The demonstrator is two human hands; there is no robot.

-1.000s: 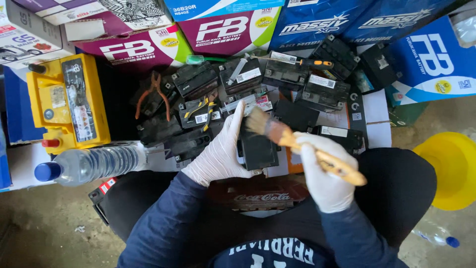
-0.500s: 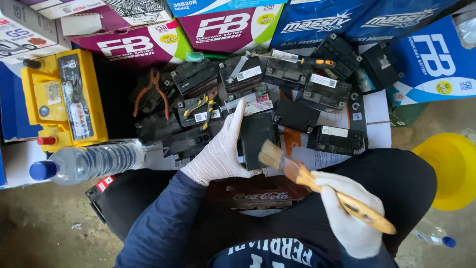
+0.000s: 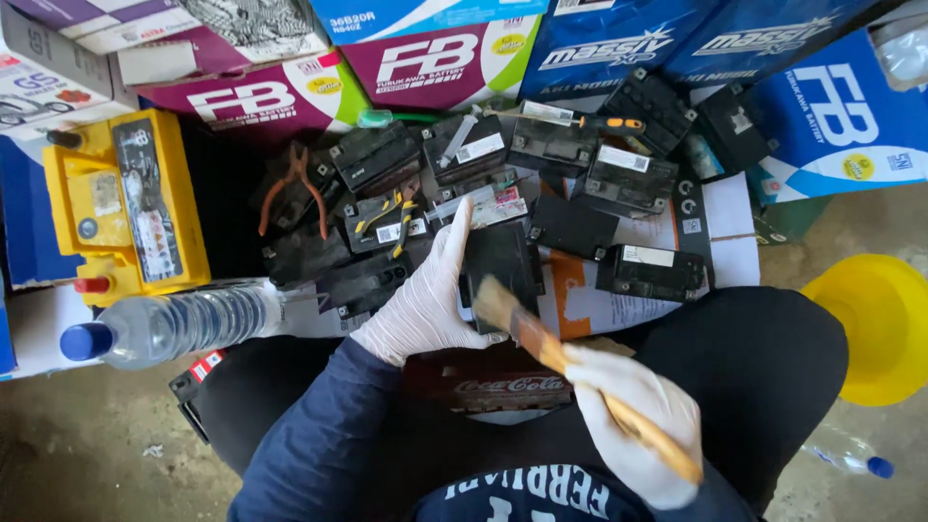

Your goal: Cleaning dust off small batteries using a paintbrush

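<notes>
My left hand [image 3: 430,295], in a white glove, grips the left side of a small black battery [image 3: 505,259] standing in front of my knees. My right hand [image 3: 633,416], also gloved, is shut on the wooden handle of a paintbrush [image 3: 541,340]. The brush slants up to the left, and its bristles touch the lower edge of that battery. A small dark crate [image 3: 503,382] sits under the battery, between my legs.
Several small black batteries [image 3: 619,174] lie in a heap beyond. Orange pliers [image 3: 295,188], a yellow battery [image 3: 126,208], a plastic water bottle [image 3: 169,324] and a yellow funnel [image 3: 875,324] surround them. Coloured cardboard boxes [image 3: 425,58] line the back.
My right hand has pulled the brush down and back along the battery, from its top to its lower edge. My left hand has kept its hold on the battery.
</notes>
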